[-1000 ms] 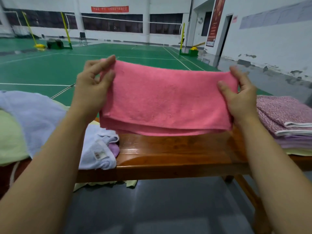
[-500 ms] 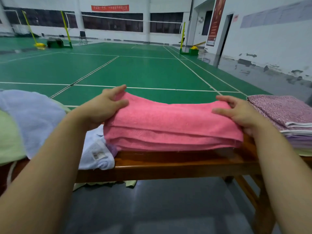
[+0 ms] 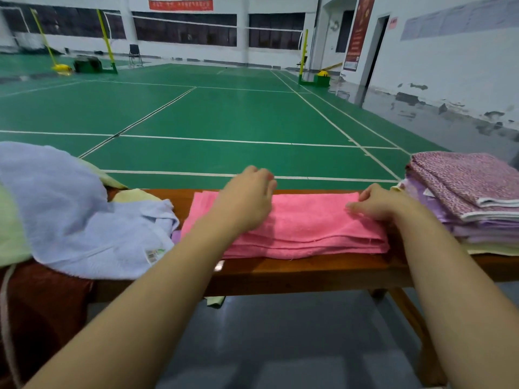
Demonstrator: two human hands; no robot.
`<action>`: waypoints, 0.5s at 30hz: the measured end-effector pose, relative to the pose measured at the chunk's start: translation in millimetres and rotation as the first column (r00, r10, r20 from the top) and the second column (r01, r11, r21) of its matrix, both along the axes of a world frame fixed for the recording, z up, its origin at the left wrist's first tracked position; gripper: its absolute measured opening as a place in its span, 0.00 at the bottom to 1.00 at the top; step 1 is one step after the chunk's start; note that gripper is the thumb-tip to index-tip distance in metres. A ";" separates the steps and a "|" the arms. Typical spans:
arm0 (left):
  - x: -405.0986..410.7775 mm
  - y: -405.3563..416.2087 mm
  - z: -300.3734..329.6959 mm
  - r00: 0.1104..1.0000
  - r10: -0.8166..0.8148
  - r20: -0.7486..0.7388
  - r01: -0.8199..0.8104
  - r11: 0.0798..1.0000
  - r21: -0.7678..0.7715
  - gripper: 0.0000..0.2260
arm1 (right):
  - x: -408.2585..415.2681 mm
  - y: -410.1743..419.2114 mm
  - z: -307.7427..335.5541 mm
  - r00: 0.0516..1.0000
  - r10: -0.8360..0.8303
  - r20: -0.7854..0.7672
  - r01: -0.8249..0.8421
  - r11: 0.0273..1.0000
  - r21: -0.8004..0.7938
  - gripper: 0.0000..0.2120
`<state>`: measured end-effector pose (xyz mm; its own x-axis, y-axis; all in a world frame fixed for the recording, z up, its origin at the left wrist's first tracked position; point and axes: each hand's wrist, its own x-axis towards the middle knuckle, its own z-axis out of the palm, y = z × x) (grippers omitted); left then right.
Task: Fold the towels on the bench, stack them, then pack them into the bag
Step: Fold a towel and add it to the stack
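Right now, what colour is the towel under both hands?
Pink, a plain pink towel on the bench, clearest in the head view.

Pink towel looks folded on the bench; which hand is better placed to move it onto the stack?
Probably the right hand: it rests on the pink towel's right end, directly beside the stack. The left hand sits over the towel's left part, farther away, nearer the unfolded blue towel.
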<state>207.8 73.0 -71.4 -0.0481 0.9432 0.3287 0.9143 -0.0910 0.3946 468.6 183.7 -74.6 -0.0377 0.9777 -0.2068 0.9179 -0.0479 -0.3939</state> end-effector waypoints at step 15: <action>44.9 24.6 -58.0 0.948 -0.077 -0.308 -0.036 0.938 -0.345 0.28 | 1.2 -17.7 14.9 0.876 -0.067 -0.478 0.105 0.993 0.054 0.15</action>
